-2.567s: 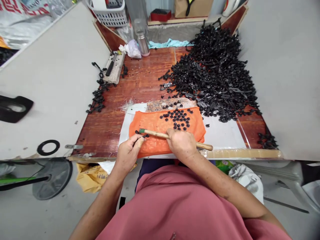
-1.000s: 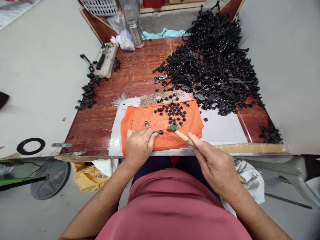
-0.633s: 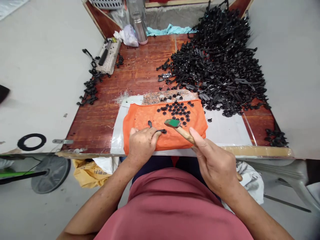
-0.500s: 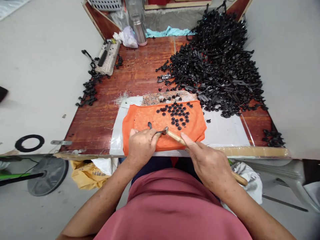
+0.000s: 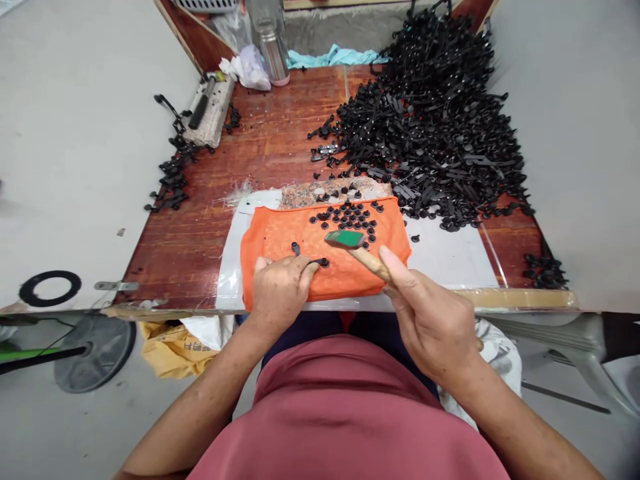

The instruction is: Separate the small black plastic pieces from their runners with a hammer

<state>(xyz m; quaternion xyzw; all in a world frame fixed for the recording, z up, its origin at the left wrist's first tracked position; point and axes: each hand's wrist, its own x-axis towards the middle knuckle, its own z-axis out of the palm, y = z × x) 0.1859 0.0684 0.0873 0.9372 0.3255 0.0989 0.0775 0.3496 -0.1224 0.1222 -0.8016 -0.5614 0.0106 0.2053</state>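
My right hand point(image 5: 434, 319) is closed round the wooden handle of a hammer point(image 5: 371, 261). Its green head is raised above the orange cloth, a little right of my left hand. Between the fingers of my left hand point(image 5: 281, 288) is a black plastic strap piece point(image 5: 320, 262) with round knobs; one end lies toward the hammer and another knobbed end sticks up beyond my knuckles. Under both hands spreads the orange cloth point(image 5: 275, 230), laid over a block. Several small black round caps point(image 5: 353, 217) sit on the cloth, some hidden behind the hammer head.
A large heap of black plastic parts point(image 5: 435, 127) covers the table's right side. Several joined pieces point(image 5: 173, 177) lie along the left edge, near a stone slab point(image 5: 213, 120) with a black-handled tool point(image 5: 200, 110) on it. A steel flask point(image 5: 274, 57) stands at the back.
The hammer has lifted off the black strap piece, its green head now showing, and my right hand has risen with it. My left hand keeps its hold on the strap piece.
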